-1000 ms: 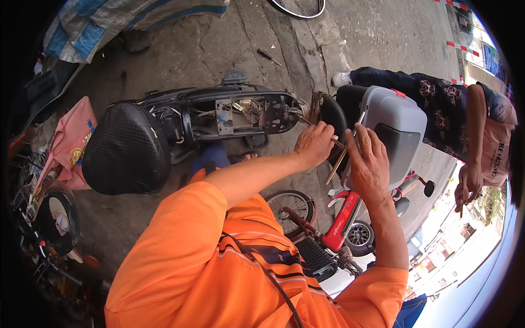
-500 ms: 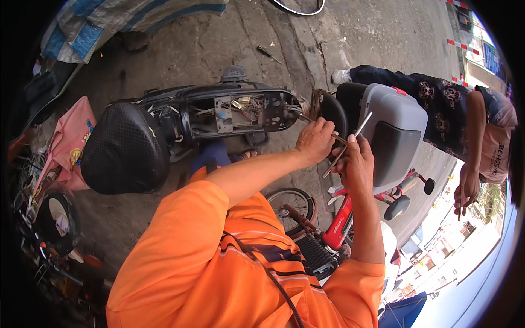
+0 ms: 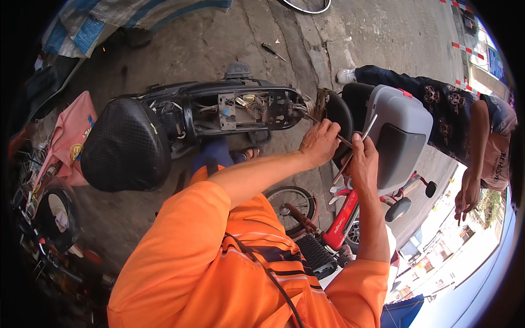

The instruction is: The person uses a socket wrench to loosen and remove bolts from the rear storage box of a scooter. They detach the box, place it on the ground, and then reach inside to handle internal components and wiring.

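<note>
My left hand [image 3: 320, 145] grips a metal rod [image 3: 343, 139] that runs toward the front end of the opened scooter frame [image 3: 246, 109], whose exposed wires and connectors show. My right hand [image 3: 361, 164] is closed around a long silver bar [image 3: 370, 123] crossing that rod at an angle. Both hands are close together beside a grey rear storage box [image 3: 397, 147] and a round black padded part [image 3: 339, 117]. A black textured seat [image 3: 123, 145] sits at the frame's left end.
Another person [image 3: 456, 123] stands at the right. A red bicycle [image 3: 342, 218] lies below my hands. A screwdriver [image 3: 273, 51] and a wheel rim [image 3: 306, 11] are on the pavement [image 3: 372, 38]. A pink cloth [image 3: 71, 136] and a striped sheet [image 3: 109, 24] are at left.
My right hand has moved slightly left, its fingers going from extended along the bar to curled around it. My left hand has shifted slightly right, still gripping the rod.
</note>
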Demonstrator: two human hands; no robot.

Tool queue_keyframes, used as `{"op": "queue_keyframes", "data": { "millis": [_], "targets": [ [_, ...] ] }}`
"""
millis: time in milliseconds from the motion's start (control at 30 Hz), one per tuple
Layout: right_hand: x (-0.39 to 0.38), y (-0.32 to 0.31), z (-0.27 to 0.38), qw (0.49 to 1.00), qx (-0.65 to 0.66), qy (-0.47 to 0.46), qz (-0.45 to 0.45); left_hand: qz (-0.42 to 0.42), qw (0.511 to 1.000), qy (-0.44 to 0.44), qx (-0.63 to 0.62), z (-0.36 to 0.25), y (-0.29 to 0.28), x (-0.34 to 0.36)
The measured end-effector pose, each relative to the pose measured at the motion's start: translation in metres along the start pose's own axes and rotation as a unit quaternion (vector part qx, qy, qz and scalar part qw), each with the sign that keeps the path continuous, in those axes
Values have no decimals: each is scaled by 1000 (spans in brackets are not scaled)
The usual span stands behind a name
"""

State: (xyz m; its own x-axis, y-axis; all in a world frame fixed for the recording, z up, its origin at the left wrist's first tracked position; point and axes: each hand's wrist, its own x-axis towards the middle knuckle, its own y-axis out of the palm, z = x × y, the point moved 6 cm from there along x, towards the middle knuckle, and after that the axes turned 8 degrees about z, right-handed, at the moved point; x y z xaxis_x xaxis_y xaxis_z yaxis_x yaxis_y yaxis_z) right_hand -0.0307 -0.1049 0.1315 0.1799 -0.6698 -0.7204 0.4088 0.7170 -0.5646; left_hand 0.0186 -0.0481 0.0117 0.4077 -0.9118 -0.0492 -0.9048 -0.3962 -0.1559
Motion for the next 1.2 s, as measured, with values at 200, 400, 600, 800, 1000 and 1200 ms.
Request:
{"op": "queue_keyframes", "data": {
  "millis": [200, 400, 600, 800, 1000, 1200],
  "targets": [
    [-20, -6, 32, 954, -211, -205, -62, 8, 1000, -7, -14, 12, 0, -1],
    [-38, 4, 44, 666, -604, -438, -22, -8, 999, 8, -50, 13, -14, -4],
    [-28, 8, 51, 667, -609, -429, -13, 33, 954, -297, -22, 181, -45, 13],
    [-27, 11, 50, 687, -581, -437, -17, 357, 792, -473, -144, 192, -23, 46],
    [-26, 6, 46, 664, -618, -421, -7, 384, 734, -525, -196, 209, -5, 56],
    [-27, 7, 38, 672, -626, -396, 4, 306, 779, -509, -199, 199, -9, 50]
  ]
}}
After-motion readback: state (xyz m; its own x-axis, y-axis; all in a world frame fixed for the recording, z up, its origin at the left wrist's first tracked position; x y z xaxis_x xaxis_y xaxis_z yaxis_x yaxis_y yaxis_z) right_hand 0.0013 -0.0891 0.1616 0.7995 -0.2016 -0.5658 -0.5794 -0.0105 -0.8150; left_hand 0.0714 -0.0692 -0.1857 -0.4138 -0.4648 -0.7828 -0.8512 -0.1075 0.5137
